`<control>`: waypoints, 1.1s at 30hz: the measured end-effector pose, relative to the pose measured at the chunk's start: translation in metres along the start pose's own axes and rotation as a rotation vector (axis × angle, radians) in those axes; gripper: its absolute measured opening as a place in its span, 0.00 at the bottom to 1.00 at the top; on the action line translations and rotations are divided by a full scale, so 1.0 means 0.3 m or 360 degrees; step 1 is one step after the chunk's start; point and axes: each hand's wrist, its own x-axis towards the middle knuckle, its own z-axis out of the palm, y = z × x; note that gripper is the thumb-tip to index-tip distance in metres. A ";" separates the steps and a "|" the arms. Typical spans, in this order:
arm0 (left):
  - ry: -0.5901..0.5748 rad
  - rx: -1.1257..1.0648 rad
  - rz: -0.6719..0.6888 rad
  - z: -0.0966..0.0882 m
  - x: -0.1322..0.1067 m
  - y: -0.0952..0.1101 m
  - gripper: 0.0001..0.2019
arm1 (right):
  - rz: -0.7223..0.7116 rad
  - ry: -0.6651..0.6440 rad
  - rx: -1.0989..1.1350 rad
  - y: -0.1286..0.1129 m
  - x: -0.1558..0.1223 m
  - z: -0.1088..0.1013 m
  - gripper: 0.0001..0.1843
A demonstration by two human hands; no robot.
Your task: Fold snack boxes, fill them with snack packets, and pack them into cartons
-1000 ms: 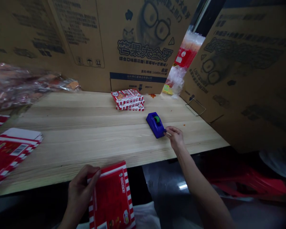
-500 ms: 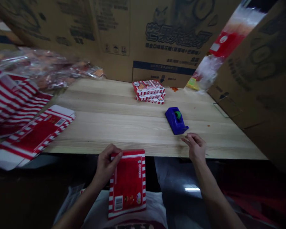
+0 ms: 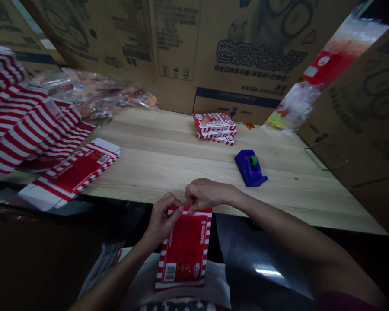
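Observation:
My left hand (image 3: pixel 164 218) pinches the top left corner of a flat red box (image 3: pixel 185 250) with red-and-white striped edges. Over my lap, the box hangs with its barcode side up, just off the table's front edge. My right hand (image 3: pixel 202 194) is at the top edge of the box, beside my left fingertips. Its fingers are curled closed, and whatever may be between them is too small to make out. Beyond my right forearm stands a blue tape dispenser (image 3: pixel 249 170) with a green core.
Filled boxes (image 3: pixel 215 125) are stacked at the back of the table (image 3: pixel 155 160). An unfolded carton (image 3: pixel 81 170) and striped cartons (image 3: pixel 29 121) lie at left, before bagged pieces (image 3: pixel 100 93). Large cardboard boxes (image 3: pixel 181 43) wall the back; plastic packaging (image 3: pixel 294 103) hangs at right.
My right hand has moved left from beside the tape dispenser to the top edge of the red box. My left hand still holds the box. The view has shifted slightly left.

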 end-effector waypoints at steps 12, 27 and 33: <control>-0.0198 -0.0744 -0.0391 -0.017 -0.069 0.045 0.14 | 0.0053 -0.0658 0.2148 0.151 0.044 0.215 0.33; 0.0171 0.0664 0.0600 -0.046 0.057 0.201 0.30 | 0.0421 0.1051 0.2541 0.150 -0.146 0.186 0.32; -0.0325 0.0804 0.0326 -0.052 0.066 -0.042 0.44 | 0.0741 0.1275 0.2609 0.142 -0.096 0.359 0.27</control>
